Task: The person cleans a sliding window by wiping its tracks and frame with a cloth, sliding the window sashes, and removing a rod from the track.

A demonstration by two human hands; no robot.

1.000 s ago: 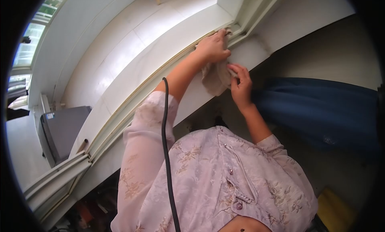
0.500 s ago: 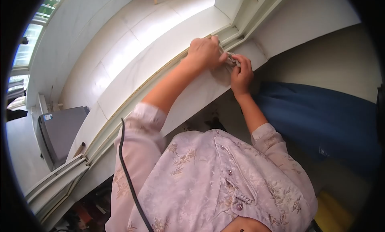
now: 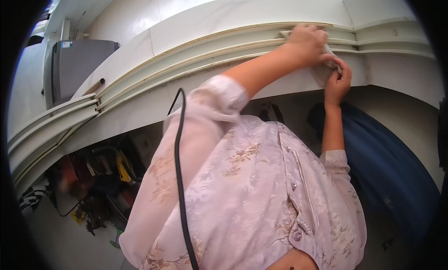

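Note:
My left hand [image 3: 305,45] lies palm down over the grooved sliding-window track [image 3: 210,49], its fingers curled onto a pale greyish cloth [image 3: 328,51]. A corner of the cloth pokes out on the left side of that hand. Close by on the right, just below the track, my right hand [image 3: 338,81] grips the bunched other part of the cloth between thumb and fingers. Most of the cloth is hidden under both hands.
White tiled sill [image 3: 186,24] runs beyond the track. A grey box-like appliance [image 3: 86,67] stands at left. Dark blue fabric [image 3: 378,148] is draped at lower right. Assorted items [image 3: 93,176] sit in shadow below the ledge. A black cable [image 3: 179,176] hangs before my body.
The view has turned, so track and hands appear farther right. Both hands keep hold of the cloth, and the left hand still presses at the track.

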